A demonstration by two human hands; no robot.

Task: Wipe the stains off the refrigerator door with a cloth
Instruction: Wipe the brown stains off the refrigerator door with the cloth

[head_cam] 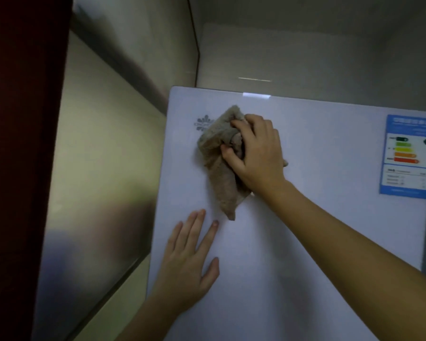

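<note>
2 hands: both on the white refrigerator door (317,148)
Right hand (258,153): squeezing the brown cloth (219,166)
Left hand (190,262): flat, fingers spread wide

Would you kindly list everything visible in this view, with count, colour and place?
Door: one, white, fills the centre and right.
Cloth: one, beige, bunched against the upper door.
Logo: one, grey, upper left of the door, partly under the cloth.
Label: one, blue with coloured bars, upper right of the door.
Wall: one, pale, left of the door.
Right hand: fingers gripping the cloth.
Left hand: flat on the door, below the cloth.
</note>
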